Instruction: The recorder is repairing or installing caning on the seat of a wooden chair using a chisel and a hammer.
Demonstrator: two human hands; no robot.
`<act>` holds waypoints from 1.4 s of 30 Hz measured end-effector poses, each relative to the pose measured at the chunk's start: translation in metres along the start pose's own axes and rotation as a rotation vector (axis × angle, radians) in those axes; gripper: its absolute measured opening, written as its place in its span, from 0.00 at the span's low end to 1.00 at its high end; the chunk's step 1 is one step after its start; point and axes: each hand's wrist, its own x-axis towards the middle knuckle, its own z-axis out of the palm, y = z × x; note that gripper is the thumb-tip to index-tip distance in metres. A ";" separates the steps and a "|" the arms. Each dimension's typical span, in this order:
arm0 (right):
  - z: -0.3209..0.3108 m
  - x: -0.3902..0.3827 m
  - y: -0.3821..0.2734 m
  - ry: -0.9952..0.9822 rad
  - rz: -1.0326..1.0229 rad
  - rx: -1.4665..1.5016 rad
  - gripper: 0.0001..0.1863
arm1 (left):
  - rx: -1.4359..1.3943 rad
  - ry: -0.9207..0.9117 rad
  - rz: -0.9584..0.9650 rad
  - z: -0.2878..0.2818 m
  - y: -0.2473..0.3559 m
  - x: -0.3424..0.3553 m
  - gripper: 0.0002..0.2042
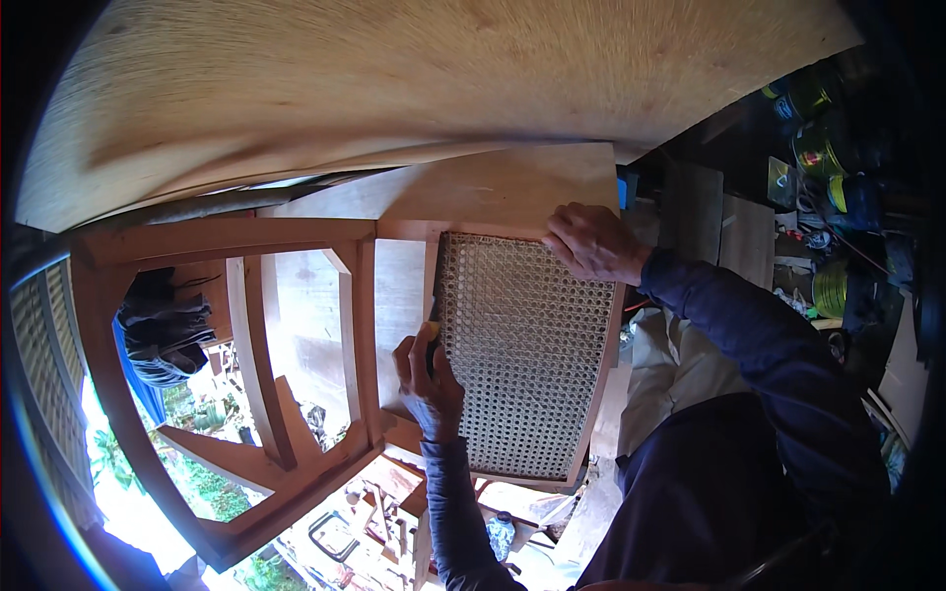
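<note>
A panel of woven cane webbing (pixel 517 364) lies within a wooden frame, which is part of a larger piece of reddish-brown furniture. At its left edge, my left hand (pixel 431 389) is closed round a slim dark tool with a yellow part (pixel 434 329). The tool's narrow end points away from me along the edge of the cane, and its exact kind is hard to make out. My right hand (pixel 596 243) is at the panel's far right corner, its bent fingers closed on the edge of the cane webbing. The undersides of those fingertips are hidden.
An open wooden frame (pixel 360 325) with slanted bars stands to the left. Beyond the panel rises a large plywood sheet (pixel 443 74). Paint tins (pixel 823 148) crowd shelves at the right. Tools and wood pieces (pixel 370 512) lie below, and dark cloth (pixel 163 340) hangs at far left.
</note>
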 end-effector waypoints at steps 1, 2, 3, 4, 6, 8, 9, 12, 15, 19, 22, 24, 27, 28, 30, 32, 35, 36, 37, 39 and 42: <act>0.000 0.000 0.000 -0.005 0.002 -0.005 0.09 | -0.008 0.016 -0.011 0.005 -0.001 0.000 0.19; 0.000 -0.001 0.000 -0.018 0.011 -0.015 0.09 | -0.016 0.015 -0.014 0.009 0.000 -0.001 0.19; 0.000 -0.001 0.000 -0.032 0.019 -0.026 0.09 | -0.007 0.019 -0.028 0.012 0.001 -0.001 0.19; -0.001 0.001 -0.003 -0.031 0.017 -0.024 0.09 | 0.012 0.025 -0.039 0.009 0.000 -0.001 0.19; -0.002 0.007 -0.009 -0.034 0.026 -0.023 0.10 | 0.005 0.021 -0.042 0.005 -0.006 0.003 0.18; -0.005 0.012 -0.011 -0.019 -0.015 -0.042 0.10 | -0.015 0.039 -0.060 0.006 -0.011 0.002 0.17; -0.007 0.016 -0.015 0.005 -0.043 -0.055 0.10 | -0.171 0.010 -0.105 0.001 -0.019 0.002 0.17; 0.005 0.007 -0.036 -0.005 -0.027 -0.040 0.10 | -0.307 0.029 -0.058 -0.017 -0.054 -0.009 0.16; 0.013 -0.001 -0.048 0.005 -0.031 -0.036 0.11 | -0.671 -0.183 -0.459 -0.043 -0.043 -0.022 0.18; 0.012 0.001 -0.059 0.010 -0.046 -0.060 0.11 | -0.948 0.097 -0.528 -0.034 -0.013 -0.064 0.20; 0.010 -0.002 -0.063 0.012 -0.014 -0.063 0.11 | -0.832 0.041 -0.591 -0.020 0.012 -0.083 0.19; 0.012 -0.005 -0.064 0.016 -0.019 -0.063 0.11 | -0.793 0.086 -0.547 -0.002 0.009 -0.088 0.18; 0.015 -0.008 -0.062 0.015 -0.005 -0.065 0.11 | -0.586 0.104 -0.458 0.007 -0.001 -0.077 0.16; 0.013 -0.008 -0.059 0.008 0.007 -0.067 0.11 | -0.547 0.120 -0.439 0.010 -0.001 -0.074 0.15; 0.009 -0.005 -0.049 0.007 -0.021 -0.063 0.11 | -0.543 0.152 -0.462 0.015 0.001 -0.073 0.15; 0.008 -0.002 -0.042 0.019 -0.033 -0.060 0.11 | -0.535 0.169 -0.471 0.015 0.000 -0.068 0.15; 0.006 0.001 -0.036 0.026 -0.049 -0.058 0.12 | -0.447 0.134 -0.419 0.017 -0.002 -0.059 0.16; 0.004 0.002 -0.034 0.015 -0.043 -0.055 0.12 | -0.437 0.125 -0.415 0.019 0.000 -0.056 0.16; 0.002 0.000 -0.032 0.004 -0.035 -0.053 0.12 | -0.471 0.143 -0.449 0.019 0.009 -0.048 0.15; 0.003 -0.002 -0.034 -0.005 -0.016 -0.047 0.12 | -0.497 0.152 -0.480 0.017 0.014 -0.044 0.14; 0.000 -0.002 -0.029 0.006 0.000 -0.058 0.12 | -0.488 0.075 -0.504 0.018 0.015 -0.043 0.16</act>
